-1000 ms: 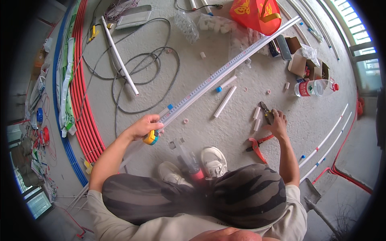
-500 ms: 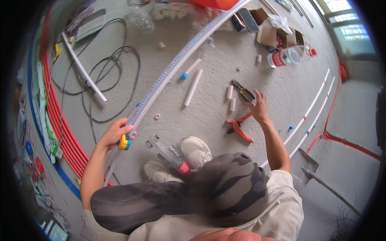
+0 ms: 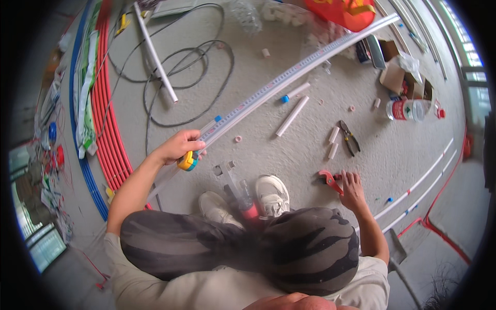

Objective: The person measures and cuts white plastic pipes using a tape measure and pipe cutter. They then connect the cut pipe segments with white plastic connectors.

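Observation:
My left hand [image 3: 183, 146] grips a yellow-and-teal tape measure [image 3: 188, 160] together with a long white plastic pipe [image 3: 383, 25]. The pulled-out tape blade [image 3: 258, 96] lies along the pipe, which slants up toward the far right. Down at the right, my right hand [image 3: 352, 190] has its fingers curled over the handle of a red pipe cutter [image 3: 330, 181] resting on the floor; the palm side is hidden. Just beyond it lie dark pliers with yellow marks [image 3: 350, 139] and two short white pipe pieces [image 3: 334, 135].
Loops of grey cable [image 3: 191, 57] and another white pipe [image 3: 155, 54] lie at the left, beside red pipes [image 3: 106, 119]. A clear water bottle [image 3: 408, 110] and open cardboard boxes [image 3: 395, 77] are at the right. Between my shoes sits a clear-and-red tool [image 3: 243, 199].
My right hand has come down from near the pliers onto the pipe cutter and closed on it. My left hand keeps its grip on tape and pipe. The whole view has shifted.

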Motion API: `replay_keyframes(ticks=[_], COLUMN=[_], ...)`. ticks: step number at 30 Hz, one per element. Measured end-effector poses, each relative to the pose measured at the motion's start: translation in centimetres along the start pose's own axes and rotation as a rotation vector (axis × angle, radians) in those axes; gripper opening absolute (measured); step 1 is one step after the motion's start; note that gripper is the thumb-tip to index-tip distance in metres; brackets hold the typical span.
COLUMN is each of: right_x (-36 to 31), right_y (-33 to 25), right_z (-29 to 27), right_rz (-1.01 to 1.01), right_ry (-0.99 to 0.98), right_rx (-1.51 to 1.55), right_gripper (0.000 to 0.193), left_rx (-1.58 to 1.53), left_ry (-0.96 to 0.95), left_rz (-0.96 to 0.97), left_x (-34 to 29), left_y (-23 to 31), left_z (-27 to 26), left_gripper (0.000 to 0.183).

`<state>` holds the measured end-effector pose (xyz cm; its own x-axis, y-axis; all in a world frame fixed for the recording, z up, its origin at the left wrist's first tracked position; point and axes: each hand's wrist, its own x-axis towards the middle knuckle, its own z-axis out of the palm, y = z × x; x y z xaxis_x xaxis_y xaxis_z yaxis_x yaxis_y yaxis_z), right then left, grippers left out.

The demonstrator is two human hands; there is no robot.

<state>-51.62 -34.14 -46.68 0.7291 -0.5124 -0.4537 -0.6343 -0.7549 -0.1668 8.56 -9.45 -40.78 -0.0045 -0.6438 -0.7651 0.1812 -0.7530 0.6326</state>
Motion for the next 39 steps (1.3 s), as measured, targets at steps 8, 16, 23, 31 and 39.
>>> replay_keyframes(ticks=[8, 16, 23, 31, 39], right_x=[3.5, 14.8, 17.0, 17.5, 17.7], right_y=[-5.4, -18.2, -23.9, -26.6, -26.6], right_z=[-5.0, -5.4, -5.7, -7.0, -8.5], right_rz=[-0.043, 0.032, -0.124, -0.155, -0.159], right_ry=[-0.034, -0.278, -0.357, -0.459, -0.417], right_rx=[0.483, 0.858, 0.926, 0.899, 0.981], right_gripper=[0.042, 0.039, 0.059, 0.08, 0.081], left_rx=[0.001, 0.021, 0.071, 0.045, 0.037], left_ry=[0.005, 0.015, 0.013, -0.019, -0.005], left_rz=[0.012, 0.039, 0.12, 0.103, 0.141], left_x=[-0.7, -1.6, -1.8, -1.9, -2.1], left_y=[-0.7, -0.3, -0.6, -0.9, -0.7], left_z=[-0.2, 0.2, 0.2, -0.3, 0.1], left_gripper=[0.021, 0.021, 0.022, 0.017, 0.018])
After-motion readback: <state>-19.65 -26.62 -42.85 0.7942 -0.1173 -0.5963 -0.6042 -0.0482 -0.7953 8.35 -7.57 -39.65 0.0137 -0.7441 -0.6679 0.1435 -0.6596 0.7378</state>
